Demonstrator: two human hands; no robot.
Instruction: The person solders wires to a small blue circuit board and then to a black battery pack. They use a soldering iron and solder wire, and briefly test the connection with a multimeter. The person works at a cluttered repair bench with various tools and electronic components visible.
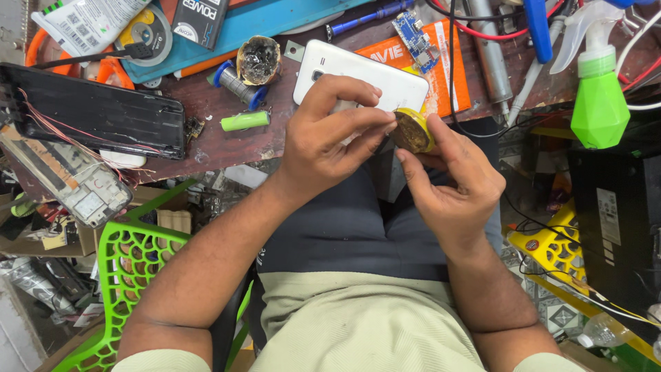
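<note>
From the head view, the person is holding a small round tin [413,131] just past the bench [227,145] edge, above their lap. The tin is showing a yellow rim and a brown, crusted inside (some dark paste, though I cannot tell what). The right hand [454,186] is cradling it, fingers [447,141] clamped around its rim and underside. The left hand [323,138] is reaching across, its fingers [372,117] pressing together on the tin's upper edge. Just behind the tin, a white phone [358,76] is lying face down on the bench. Farther left, a green cylindrical cell [244,121] is sitting near a solder spool [237,84].
</note>
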